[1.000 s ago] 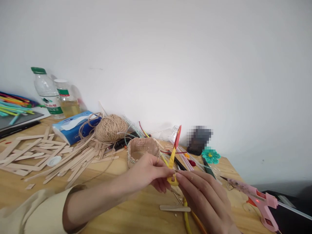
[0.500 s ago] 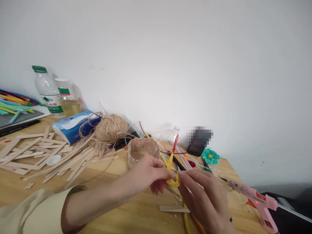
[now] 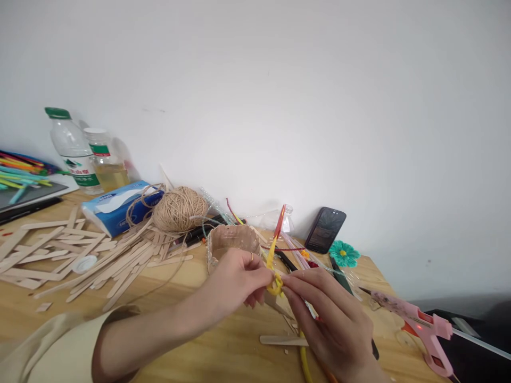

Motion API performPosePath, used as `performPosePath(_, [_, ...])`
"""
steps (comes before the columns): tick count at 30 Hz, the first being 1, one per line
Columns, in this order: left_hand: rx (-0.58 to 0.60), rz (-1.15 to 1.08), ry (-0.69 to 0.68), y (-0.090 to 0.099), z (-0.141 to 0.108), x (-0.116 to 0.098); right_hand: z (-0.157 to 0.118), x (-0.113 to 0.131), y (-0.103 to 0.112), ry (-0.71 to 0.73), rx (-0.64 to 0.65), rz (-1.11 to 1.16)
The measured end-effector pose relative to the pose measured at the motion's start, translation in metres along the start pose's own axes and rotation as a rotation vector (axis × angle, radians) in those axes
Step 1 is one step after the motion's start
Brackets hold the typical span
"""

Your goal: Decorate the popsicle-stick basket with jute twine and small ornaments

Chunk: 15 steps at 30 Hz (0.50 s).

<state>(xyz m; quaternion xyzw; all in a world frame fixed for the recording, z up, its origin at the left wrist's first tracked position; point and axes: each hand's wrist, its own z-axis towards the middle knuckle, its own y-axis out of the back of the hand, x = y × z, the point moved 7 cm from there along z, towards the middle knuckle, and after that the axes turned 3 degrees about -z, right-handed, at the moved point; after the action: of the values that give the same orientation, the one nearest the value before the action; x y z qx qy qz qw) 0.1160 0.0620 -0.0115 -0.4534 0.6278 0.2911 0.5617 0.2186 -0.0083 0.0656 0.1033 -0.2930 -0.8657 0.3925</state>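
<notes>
Both hands pinch a yellow pipe cleaner (image 3: 275, 290) bent into a small loop, its yellow and red ends sticking up. My left hand (image 3: 241, 279) grips the loop's left side between thumb and fingers. On its right side, my right hand (image 3: 331, 319) presses thumb and fingertips against the loop. Behind my left hand stands a small box of craft sticks (image 3: 233, 239), partly hidden by it. A yellow strand (image 3: 304, 356) runs down below my right hand, and a loose craft stick (image 3: 283, 340) lies beside it.
A pink glue gun (image 3: 423, 322) with a red light rests at the right. A phone (image 3: 325, 229) leans on the wall beside a teal flower (image 3: 343, 254). Leftward are twine (image 3: 180, 209), a tissue pack (image 3: 122, 210), craft sticks (image 3: 48, 250), and two bottles (image 3: 74, 143).
Both hands have shifted slightly left with the yellow pipe cleaner. Its loop appears smaller and tighter, and the upright ends tilt a little differently. The camera view has turned slightly.
</notes>
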Motion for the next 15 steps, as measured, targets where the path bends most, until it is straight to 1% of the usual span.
performPosePath(5, [-0.029, 0.042, -0.051, 0.003, -0.001, -0.005, 0.002, -0.010, -0.003, -0.136, 0.033, 0.141])
performPosePath(7, [-0.034, 0.049, -0.061, 0.004, -0.002, -0.007, 0.001, -0.012, -0.005, -0.152, 0.048, 0.179])
performPosePath(9, [-0.027, 0.036, -0.070, 0.005, -0.001, -0.009, -0.001, -0.012, -0.006, -0.118, 0.047, 0.173])
performPosePath(15, [0.056, -0.028, -0.106, 0.000, -0.001, -0.011, -0.015, -0.008, -0.011, 0.078, 0.043, 0.072])
